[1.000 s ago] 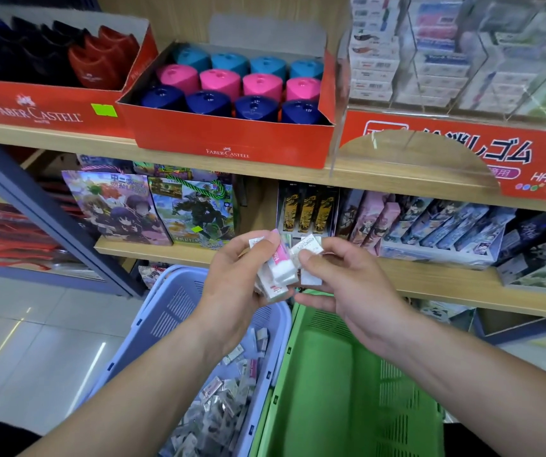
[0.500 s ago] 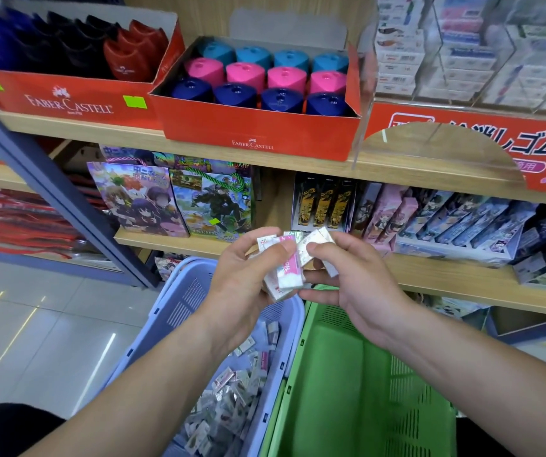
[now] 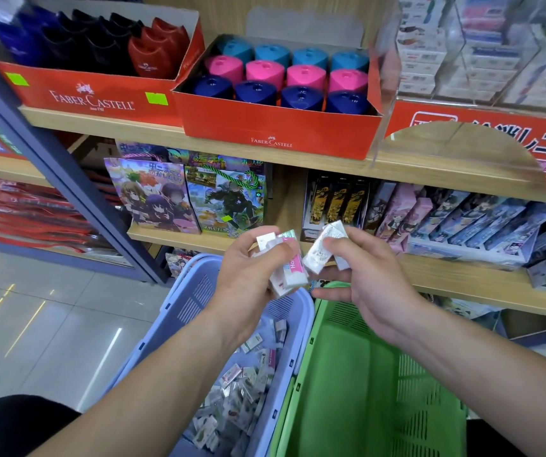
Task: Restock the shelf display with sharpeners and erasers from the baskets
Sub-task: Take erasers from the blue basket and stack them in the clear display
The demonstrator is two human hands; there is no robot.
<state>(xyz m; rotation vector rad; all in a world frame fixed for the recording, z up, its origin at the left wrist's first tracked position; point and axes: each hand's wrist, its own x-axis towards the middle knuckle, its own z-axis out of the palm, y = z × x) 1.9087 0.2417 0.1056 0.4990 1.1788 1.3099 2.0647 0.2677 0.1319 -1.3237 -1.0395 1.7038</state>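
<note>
In the head view, the left hand (image 3: 248, 275) is curled round a small bunch of white wrapped erasers (image 3: 289, 275), one of them with a pink printed sleeve; thumb and fingers close on the bunch from either side. The right hand (image 3: 369, 275) is just beside it and pinches a single white wrapped eraser (image 3: 319, 253) between thumb and forefinger, with its lower fingers stretched out loosely beneath. The two sets of erasers are near each other, but whether they touch cannot be told.

Both hands are above the far ends of two plastic baskets standing side by side. The pale blue slotted plastic basket (image 3: 179, 301) on the left holds a loose heap of small wrapped erasers (image 3: 241, 390). The bright green slotted plastic basket (image 3: 380, 374) on the right touches it along one long side.

Ahead, on the upper wooden shelf (image 3: 116, 127), a red cardboard display box (image 3: 281, 136) holds rows of teal, pink and dark blue rounded sharpeners (image 3: 284, 77). To its left, a second red cardboard box (image 3: 93, 97) holds blue, black and red sharpeners (image 3: 152, 54). To the right, a clear acrylic case (image 3: 423, 54) holds stacked eraser packs. The lower shelf carries illustrated packages (image 3: 152, 196).
</note>
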